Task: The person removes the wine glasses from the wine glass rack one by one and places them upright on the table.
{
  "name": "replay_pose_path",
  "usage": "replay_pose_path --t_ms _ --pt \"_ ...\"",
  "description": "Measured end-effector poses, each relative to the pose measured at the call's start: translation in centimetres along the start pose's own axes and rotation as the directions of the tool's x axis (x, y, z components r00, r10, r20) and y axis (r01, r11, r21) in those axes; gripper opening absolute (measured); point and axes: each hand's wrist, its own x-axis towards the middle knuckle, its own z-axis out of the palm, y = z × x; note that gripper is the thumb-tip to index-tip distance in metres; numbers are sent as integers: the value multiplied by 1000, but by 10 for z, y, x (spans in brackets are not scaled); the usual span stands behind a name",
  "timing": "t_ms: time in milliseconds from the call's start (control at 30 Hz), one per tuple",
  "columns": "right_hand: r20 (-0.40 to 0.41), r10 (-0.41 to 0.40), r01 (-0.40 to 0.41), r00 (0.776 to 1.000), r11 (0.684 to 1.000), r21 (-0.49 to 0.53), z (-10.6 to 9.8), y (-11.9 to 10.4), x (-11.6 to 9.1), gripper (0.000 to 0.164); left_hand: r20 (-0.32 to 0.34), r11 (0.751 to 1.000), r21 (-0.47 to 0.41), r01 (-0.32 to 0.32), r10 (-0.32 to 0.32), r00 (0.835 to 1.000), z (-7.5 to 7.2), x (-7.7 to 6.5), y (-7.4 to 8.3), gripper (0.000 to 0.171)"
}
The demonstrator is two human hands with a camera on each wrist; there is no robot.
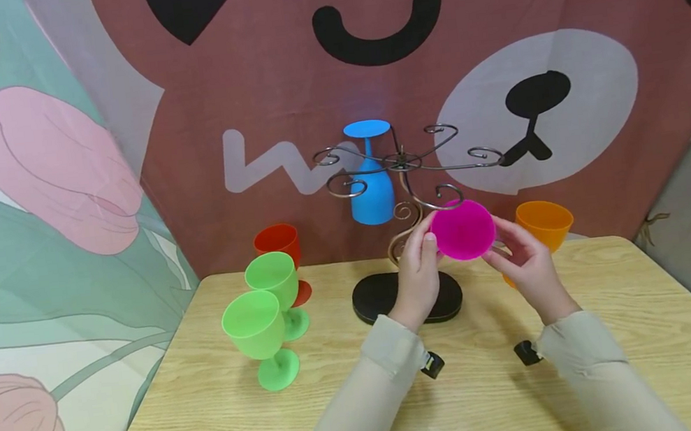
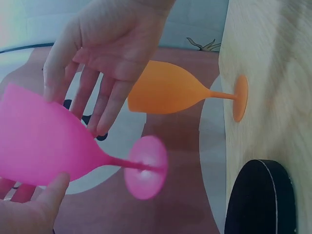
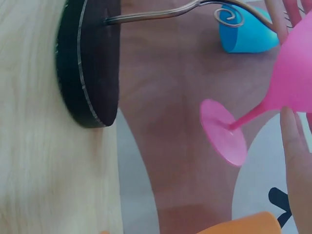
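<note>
Both hands hold a pink goblet (image 1: pixel 464 231) by its bowl, in front of a metal stemware rack (image 1: pixel 401 161). The left hand (image 1: pixel 417 271) grips one side of the bowl, its thumb lying along the near wall. On the opposite side, the right hand (image 1: pixel 530 263) has its thumb and fingers around the bowl. In the left wrist view the stem and round foot of the pink goblet (image 2: pixel 53 139) stick out free of the fingers. A blue goblet (image 1: pixel 373 202) hangs upside down from the rack's left side, and the other visible hooks carry nothing.
The rack's black oval base (image 1: pixel 370 301) stands on the wooden table (image 1: pixel 203 427). Two green goblets (image 1: pixel 258 330) and a red goblet (image 1: pixel 275 240) stand upright at the left. An orange goblet (image 1: pixel 545 222) stands behind the right hand. A printed cloth (image 1: pixel 278 54) hangs behind the table.
</note>
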Motion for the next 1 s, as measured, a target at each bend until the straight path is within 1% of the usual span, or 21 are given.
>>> replay_pose_path --t_ms 100,233,300,367,433,500,667,833,1000 --pt "-9 -8 8 1000 1000 1 0 2 -2 55 22 999 -41 5 -4 1000 0 -1 -1 44" --pt "-24 -3 2 1000 999 -33 -1 3 -4 54 31 999 -46 8 -7 1000 1 -3 -4 43" --pt "-23 4 -5 1000 998 -57 -1 2 -5 54 29 1000 -12 7 -7 1000 1 -4 -6 44" --pt "-18 8 -9 1000 997 -74 -2 2 -7 55 36 999 41 12 -13 999 1 -6 -6 45" --pt "-16 11 -12 1000 996 -87 -2 2 -9 55 50 995 100 16 -21 999 1 -9 -7 48" --pt "-10 14 -15 1000 996 -90 -4 3 -11 56 69 991 134 21 -30 997 1 -11 -8 50" --pt "5 29 -28 1000 995 -97 -8 3 -19 59 116 993 121 -1 -13 993 5 -15 -11 51" --pt "10 48 -47 999 993 -104 -13 3 -26 59 130 992 121 -19 3 991 9 -17 -15 51" --pt "12 64 -63 998 994 -90 -20 3 -31 59 149 989 144 -43 22 989 14 -18 -22 52"
